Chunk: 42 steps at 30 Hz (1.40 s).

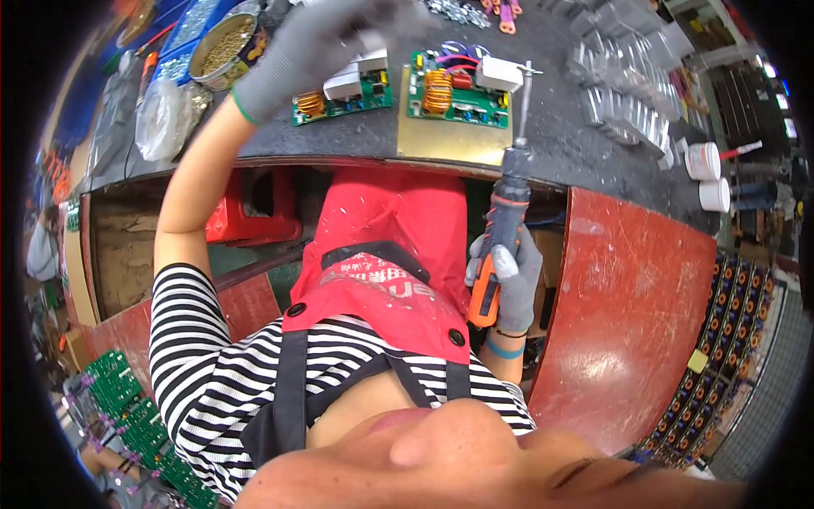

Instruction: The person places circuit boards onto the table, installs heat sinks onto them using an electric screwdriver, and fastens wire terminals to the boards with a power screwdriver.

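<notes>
My right hand (pixel 521 284), in a grey glove, is wrapped round an orange and black electric screwdriver (pixel 507 212). Its long bit points away from me, with the tip beside a white block (pixel 498 75) on a green circuit board (pixel 462 110). This board carries a copper coil (pixel 437 92) and lies on a brass-coloured plate (pixel 458 148) at the table's front edge. Over the far left of the table is my left hand (pixel 309 51), also gloved; its fingers are smeared by motion. Below it lies a second green circuit board (pixel 365 103), partly covered by the hand.
At the left stand a tub of small brass-coloured screws (pixel 225 49), a clear plastic bag (pixel 165 119) and blue bins (pixel 197 21). Silver metal blocks (pixel 627 97) are piled at the right, near white tubs (pixel 702 159). A red stool (pixel 254 216) is under the table.
</notes>
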Each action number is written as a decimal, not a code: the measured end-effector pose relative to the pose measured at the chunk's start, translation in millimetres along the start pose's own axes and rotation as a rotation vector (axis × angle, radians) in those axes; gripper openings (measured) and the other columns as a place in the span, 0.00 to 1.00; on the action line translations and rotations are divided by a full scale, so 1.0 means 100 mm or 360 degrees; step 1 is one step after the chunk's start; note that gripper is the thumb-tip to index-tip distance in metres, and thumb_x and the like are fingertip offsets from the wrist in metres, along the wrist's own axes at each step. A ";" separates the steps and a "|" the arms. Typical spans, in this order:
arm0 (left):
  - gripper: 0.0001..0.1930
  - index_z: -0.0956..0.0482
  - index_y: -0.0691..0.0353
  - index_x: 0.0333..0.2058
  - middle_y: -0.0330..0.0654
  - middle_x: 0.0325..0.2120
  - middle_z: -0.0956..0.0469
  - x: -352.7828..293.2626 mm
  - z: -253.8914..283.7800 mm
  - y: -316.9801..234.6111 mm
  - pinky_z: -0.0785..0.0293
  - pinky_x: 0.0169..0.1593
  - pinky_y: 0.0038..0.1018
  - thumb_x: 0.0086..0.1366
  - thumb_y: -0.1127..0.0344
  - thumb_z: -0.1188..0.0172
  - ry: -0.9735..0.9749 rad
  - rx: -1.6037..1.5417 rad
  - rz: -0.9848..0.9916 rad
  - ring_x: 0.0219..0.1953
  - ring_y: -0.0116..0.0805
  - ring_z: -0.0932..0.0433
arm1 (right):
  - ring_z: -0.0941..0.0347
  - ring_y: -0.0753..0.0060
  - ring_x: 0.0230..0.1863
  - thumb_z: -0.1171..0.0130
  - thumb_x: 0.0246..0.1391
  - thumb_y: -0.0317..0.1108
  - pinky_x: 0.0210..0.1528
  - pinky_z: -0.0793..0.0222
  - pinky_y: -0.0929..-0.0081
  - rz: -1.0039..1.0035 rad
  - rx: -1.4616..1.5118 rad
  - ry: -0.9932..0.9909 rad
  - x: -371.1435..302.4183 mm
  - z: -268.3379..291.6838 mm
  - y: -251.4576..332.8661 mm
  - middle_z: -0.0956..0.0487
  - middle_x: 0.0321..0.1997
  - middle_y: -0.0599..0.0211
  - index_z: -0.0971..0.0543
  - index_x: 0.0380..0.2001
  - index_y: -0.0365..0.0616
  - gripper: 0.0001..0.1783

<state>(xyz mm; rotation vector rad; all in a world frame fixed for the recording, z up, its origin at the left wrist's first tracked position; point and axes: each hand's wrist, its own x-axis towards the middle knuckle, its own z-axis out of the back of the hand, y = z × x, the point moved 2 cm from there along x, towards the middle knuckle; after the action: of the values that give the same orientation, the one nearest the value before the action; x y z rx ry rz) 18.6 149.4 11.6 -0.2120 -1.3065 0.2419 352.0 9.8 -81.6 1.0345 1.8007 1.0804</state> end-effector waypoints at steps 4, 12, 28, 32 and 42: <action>0.25 0.22 0.52 0.52 0.36 0.40 0.20 -0.20 -0.73 -0.18 0.26 0.50 0.35 0.53 0.63 0.31 0.0763 0.1366 0.0324 0.44 0.35 0.21 | 0.23 0.71 0.25 0.36 0.51 0.37 0.26 0.23 0.73 0.0065 0.0093 -0.0106 -0.15 0.18 0.06 0.22 0.36 0.58 0.33 0.53 0.35 0.29; 0.23 0.24 0.54 0.54 0.38 0.41 0.20 -0.43 -1.10 0.25 0.28 0.54 0.38 0.59 0.61 0.34 0.1167 0.1408 0.0405 0.47 0.40 0.23 | 0.23 0.76 0.29 0.24 0.32 0.30 0.32 0.25 0.77 -0.0070 -0.0076 0.0010 -0.37 0.38 0.03 0.21 0.37 0.62 0.32 0.54 0.36 0.42; 0.21 0.20 0.63 0.50 0.51 0.34 0.24 -0.40 -1.10 0.33 0.26 0.42 0.40 0.59 0.61 0.33 0.0866 0.0912 0.0731 0.40 0.52 0.23 | 0.25 0.76 0.25 0.35 0.33 0.27 0.27 0.26 0.76 -0.0164 -0.0122 -0.0017 -0.35 0.37 -0.15 0.24 0.37 0.59 0.32 0.51 0.36 0.35; 0.22 0.20 0.63 0.50 0.51 0.35 0.24 -0.39 -1.12 0.33 0.27 0.41 0.40 0.59 0.61 0.33 0.0869 0.0903 0.0740 0.39 0.52 0.23 | 0.25 0.76 0.25 0.35 0.34 0.27 0.27 0.25 0.76 -0.0196 -0.0136 -0.0024 -0.37 0.39 -0.22 0.24 0.37 0.60 0.32 0.51 0.37 0.35; 0.21 0.21 0.63 0.51 0.50 0.33 0.25 -0.33 -1.10 0.32 0.28 0.39 0.39 0.59 0.62 0.34 0.0965 0.0915 0.0785 0.37 0.51 0.24 | 0.24 0.75 0.27 0.35 0.35 0.26 0.29 0.25 0.75 -0.0241 -0.0120 0.0006 -0.40 0.44 -0.24 0.24 0.37 0.60 0.32 0.51 0.37 0.33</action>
<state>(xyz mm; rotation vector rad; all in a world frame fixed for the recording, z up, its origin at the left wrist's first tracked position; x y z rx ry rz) 115.3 168.8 -55.6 -0.0983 -0.5297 0.8852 400.4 -21.3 -110.6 0.8376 1.7960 1.0496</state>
